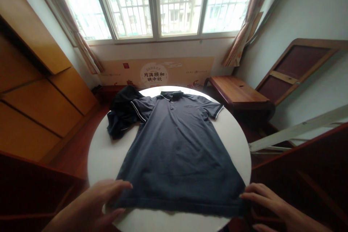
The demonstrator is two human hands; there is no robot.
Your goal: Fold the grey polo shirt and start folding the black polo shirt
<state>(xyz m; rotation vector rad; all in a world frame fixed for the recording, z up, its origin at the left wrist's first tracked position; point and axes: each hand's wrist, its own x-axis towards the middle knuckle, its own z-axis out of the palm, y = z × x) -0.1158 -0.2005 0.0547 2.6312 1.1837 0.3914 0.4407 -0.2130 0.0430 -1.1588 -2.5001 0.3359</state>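
Note:
A dark grey short-sleeved polo shirt [178, 152] lies spread front up on a round white table [102, 159], its collar at the far side and its hem toward me. White lines trim the collar and sleeves. At the hem's left corner is my left hand [94, 203], forefinger stretched over the cloth and thumb apart from it near the hem. My right hand [272, 203] touches the right hem corner with outstretched fingertips, its thumb lower and away from the cloth. Both hands look slightly blurred.
A crumpled dark garment [122, 112] lies on the table's left, against the shirt's sleeve. Beyond the table's right side stand a low wooden table [241, 88] and a leaning wooden panel [293, 67]. Wooden cabinets [40, 105] line the left; a window [154, 3] is ahead.

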